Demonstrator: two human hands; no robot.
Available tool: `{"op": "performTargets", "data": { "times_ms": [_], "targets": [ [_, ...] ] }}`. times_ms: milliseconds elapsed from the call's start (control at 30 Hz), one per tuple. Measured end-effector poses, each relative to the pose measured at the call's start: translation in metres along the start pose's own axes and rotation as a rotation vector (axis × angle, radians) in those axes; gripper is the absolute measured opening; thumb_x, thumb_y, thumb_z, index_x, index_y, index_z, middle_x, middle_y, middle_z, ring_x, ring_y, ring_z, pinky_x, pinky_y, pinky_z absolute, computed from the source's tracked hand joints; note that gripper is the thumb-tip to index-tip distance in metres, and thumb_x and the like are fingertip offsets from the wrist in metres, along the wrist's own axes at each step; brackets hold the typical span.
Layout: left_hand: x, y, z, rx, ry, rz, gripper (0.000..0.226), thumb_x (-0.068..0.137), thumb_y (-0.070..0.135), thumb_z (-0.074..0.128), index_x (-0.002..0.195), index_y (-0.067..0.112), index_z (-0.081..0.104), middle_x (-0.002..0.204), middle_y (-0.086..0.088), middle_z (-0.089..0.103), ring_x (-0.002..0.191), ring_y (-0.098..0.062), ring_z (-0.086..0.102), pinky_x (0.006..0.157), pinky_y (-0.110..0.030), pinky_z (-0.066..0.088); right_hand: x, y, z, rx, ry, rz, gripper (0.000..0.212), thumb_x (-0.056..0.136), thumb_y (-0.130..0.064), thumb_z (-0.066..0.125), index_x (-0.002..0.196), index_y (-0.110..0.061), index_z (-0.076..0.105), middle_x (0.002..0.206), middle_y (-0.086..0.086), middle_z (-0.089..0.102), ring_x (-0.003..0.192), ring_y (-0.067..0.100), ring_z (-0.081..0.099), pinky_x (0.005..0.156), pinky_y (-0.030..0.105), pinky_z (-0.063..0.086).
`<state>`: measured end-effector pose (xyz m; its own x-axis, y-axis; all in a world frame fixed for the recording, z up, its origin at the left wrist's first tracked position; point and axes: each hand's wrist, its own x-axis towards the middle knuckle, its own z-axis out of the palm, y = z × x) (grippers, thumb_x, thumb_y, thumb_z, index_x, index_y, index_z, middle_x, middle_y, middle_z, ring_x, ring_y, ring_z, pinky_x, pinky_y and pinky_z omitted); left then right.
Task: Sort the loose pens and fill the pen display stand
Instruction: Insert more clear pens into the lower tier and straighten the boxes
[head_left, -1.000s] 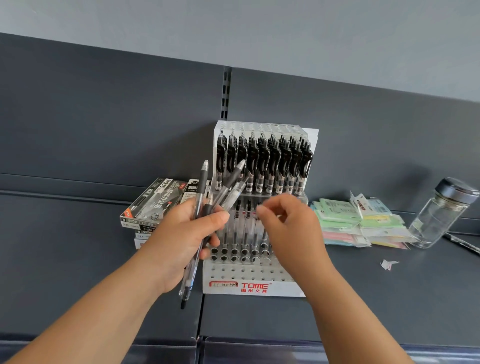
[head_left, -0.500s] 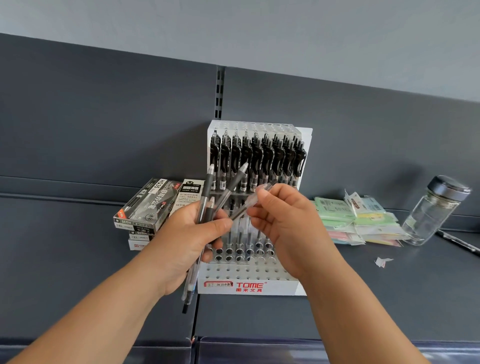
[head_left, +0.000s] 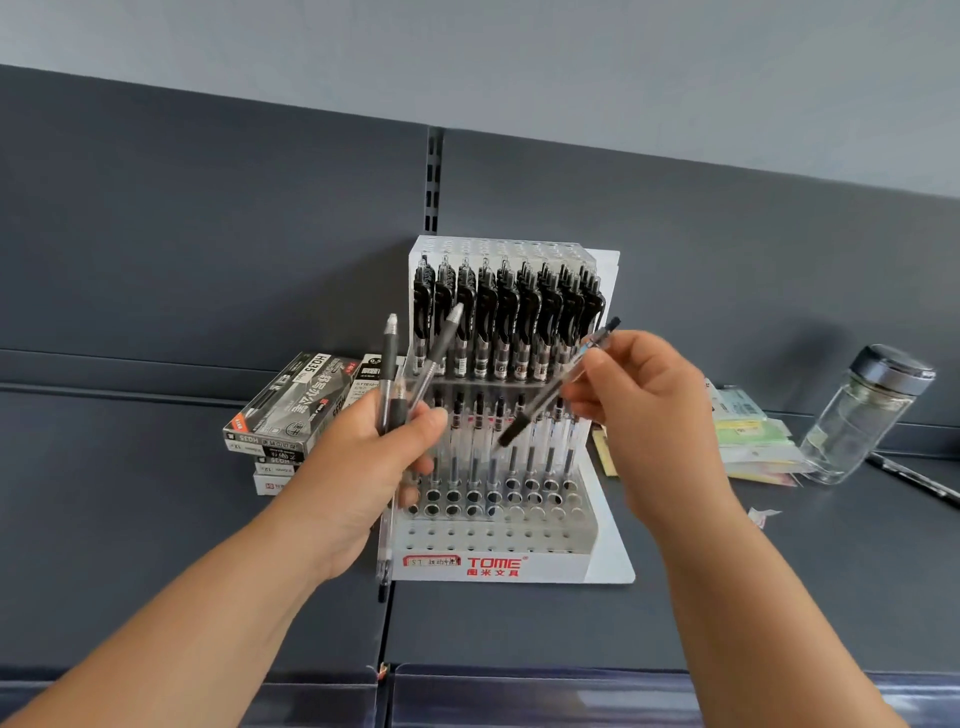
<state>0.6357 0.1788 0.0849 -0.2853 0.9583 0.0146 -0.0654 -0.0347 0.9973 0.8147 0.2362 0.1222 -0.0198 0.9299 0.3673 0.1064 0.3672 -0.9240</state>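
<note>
A white tiered pen display stand (head_left: 519, 564) marked TOME sits on the dark shelf. Its top tier is packed with black-clipped pens (head_left: 506, 317); the middle tier holds several clear pens, and the front rows of holes are bare. My left hand (head_left: 363, 467) is shut on a bundle of loose pens (head_left: 388, 364), tips pointing up, in front of the stand's left side. My right hand (head_left: 649, 410) grips a single clear pen (head_left: 540, 402) slanted across the stand's right half, its dark tip aimed down and left above the middle tier.
Stacked pen boxes (head_left: 291, 405) lie left of the stand. Coloured packets (head_left: 748, 431) and a glass jar with a dark lid (head_left: 867, 415) sit to the right, with a scrap of paper (head_left: 763, 515) and a dark pen (head_left: 914, 478) on the shelf.
My right hand has pulled one pen out of the bundle in my left hand and carried it rightwards, turning it tip-down over the stand. My left hand has stayed about where it was.
</note>
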Motion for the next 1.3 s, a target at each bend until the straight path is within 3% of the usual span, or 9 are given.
{"op": "performTargets", "data": {
  "times_ms": [100, 233, 467, 667, 767, 867, 1033, 1167, 1300],
  "targets": [
    [-0.002, -0.002, -0.001, 0.004, -0.029, -0.035, 0.009, 0.09, 0.021, 0.06, 0.088, 0.015, 0.055, 0.065, -0.001, 0.052, 0.048, -0.011, 0.048, 0.043, -0.024, 0.042, -0.003, 0.011, 0.001, -0.245, -0.041, -0.062, 0.018, 0.093, -0.012, 0.053, 0.079, -0.02, 0.06, 0.074, 0.006, 0.067, 0.077, 0.032, 0.062, 0.073, 0.043, 0.053],
    [-0.003, -0.004, 0.001, 0.0, -0.075, -0.069, 0.014, 0.089, 0.027, 0.061, 0.082, 0.017, 0.053, 0.062, -0.001, 0.045, 0.045, -0.009, 0.036, 0.039, -0.021, 0.032, -0.007, 0.028, 0.01, -0.33, -0.077, -0.049, 0.016, 0.095, -0.017, 0.053, 0.08, -0.022, 0.057, 0.077, 0.012, 0.066, 0.08, 0.034, 0.062, 0.071, 0.046, 0.052],
    [-0.002, -0.006, -0.002, 0.006, -0.073, -0.072, 0.007, 0.091, 0.02, 0.06, 0.088, 0.015, 0.056, 0.067, -0.002, 0.052, 0.048, -0.011, 0.041, 0.039, -0.021, 0.031, -0.014, 0.057, 0.022, -0.557, -0.19, 0.008, 0.012, 0.096, -0.022, 0.051, 0.088, -0.024, 0.059, 0.07, -0.006, 0.062, 0.059, 0.01, 0.055, 0.054, 0.028, 0.048],
    [-0.003, -0.003, -0.003, 0.044, -0.094, -0.069, 0.009, 0.087, 0.021, 0.065, 0.09, 0.013, 0.062, 0.065, 0.0, 0.054, 0.051, -0.01, 0.048, 0.04, -0.02, 0.034, -0.008, 0.049, 0.021, -0.681, -0.184, 0.003, 0.009, 0.093, -0.027, 0.055, 0.089, -0.021, 0.059, 0.069, -0.01, 0.058, 0.061, 0.007, 0.053, 0.06, 0.027, 0.046],
    [-0.004, -0.003, -0.002, 0.095, -0.107, -0.049, 0.009, 0.086, 0.021, 0.067, 0.093, 0.015, 0.067, 0.061, 0.003, 0.055, 0.051, -0.009, 0.047, 0.041, -0.019, 0.034, -0.013, 0.029, 0.021, -0.372, -0.086, -0.04, 0.01, 0.092, -0.032, 0.056, 0.089, -0.024, 0.06, 0.073, -0.01, 0.061, 0.064, 0.006, 0.056, 0.061, 0.024, 0.046],
    [-0.003, -0.002, 0.001, 0.113, -0.123, -0.038, 0.011, 0.085, 0.018, 0.067, 0.095, 0.014, 0.067, 0.058, 0.004, 0.054, 0.05, -0.008, 0.044, 0.04, -0.019, 0.033, -0.015, 0.013, 0.025, 0.145, -0.222, 0.135, 0.011, 0.093, -0.027, 0.056, 0.092, -0.02, 0.064, 0.08, -0.003, 0.066, 0.069, 0.01, 0.063, 0.064, 0.024, 0.05],
    [-0.002, 0.002, 0.002, 0.041, -0.109, -0.037, 0.01, 0.088, 0.011, 0.062, 0.097, 0.013, 0.066, 0.07, -0.003, 0.058, 0.05, -0.009, 0.044, 0.039, -0.018, 0.032, -0.008, 0.017, 0.015, 0.421, -0.236, 0.288, 0.012, 0.091, -0.004, 0.056, 0.083, -0.011, 0.062, 0.077, 0.006, 0.067, 0.064, 0.013, 0.062, 0.064, 0.026, 0.052],
    [0.006, 0.002, 0.0, -0.11, 0.061, -0.059, 0.005, 0.09, 0.005, 0.058, 0.089, 0.01, 0.06, 0.073, -0.008, 0.062, 0.049, -0.009, 0.043, 0.037, -0.018, 0.029, -0.003, 0.03, 0.001, 0.389, -0.348, 0.439, 0.017, 0.087, 0.01, 0.054, 0.078, -0.004, 0.057, 0.077, 0.01, 0.068, 0.067, 0.017, 0.066, 0.062, 0.025, 0.056],
    [0.009, 0.0, 0.004, 0.024, 0.09, 0.031, 0.011, 0.089, 0.006, 0.06, 0.092, 0.014, 0.066, 0.068, -0.004, 0.05, 0.051, -0.009, 0.043, 0.04, -0.019, 0.03, -0.009, 0.033, 0.002, -0.07, -0.513, 0.309, 0.013, 0.086, 0.004, 0.058, 0.081, -0.007, 0.063, 0.07, 0.006, 0.067, 0.064, 0.015, 0.06, 0.061, 0.023, 0.05]
  ]
}}
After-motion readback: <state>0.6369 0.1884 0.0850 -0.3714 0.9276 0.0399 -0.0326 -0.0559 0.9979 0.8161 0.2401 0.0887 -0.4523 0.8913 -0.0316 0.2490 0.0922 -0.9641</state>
